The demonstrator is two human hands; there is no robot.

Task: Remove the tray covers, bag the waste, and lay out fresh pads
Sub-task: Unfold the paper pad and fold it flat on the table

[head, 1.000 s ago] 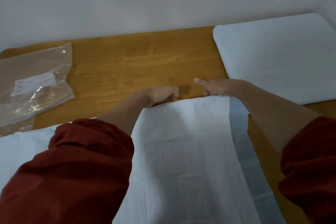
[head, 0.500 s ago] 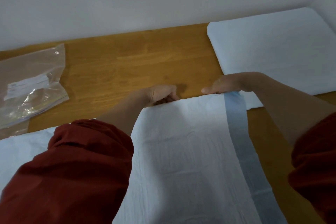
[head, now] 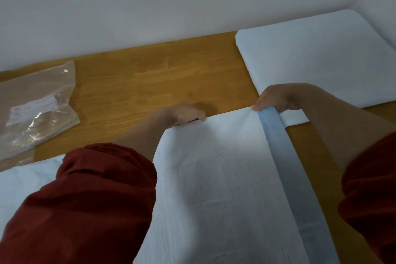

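A white absorbent pad [head: 214,178] with a blue plastic border strip [head: 285,156] lies spread in front of me on the wooden table [head: 150,83]. My left hand [head: 184,114] grips the pad's far edge near the middle, fingers curled over it. My right hand [head: 276,100] pinches the far right corner where the blue strip begins, pulling small creases into it. Another white pad [head: 321,60] lies flat at the back right, its near corner under my right hand. Both forearms come out of dark red sleeves.
A clear plastic zip bag [head: 36,109] with a white label lies crumpled at the left, partly on the wood. A white wall [head: 171,2] runs along the table's far edge. Bare wood shows between bag and right pad.
My right hand slid right along the pad's far edge to the blue-strip corner and pinched it. The fold opened and the blue border now lies straight. My left hand stayed in place.
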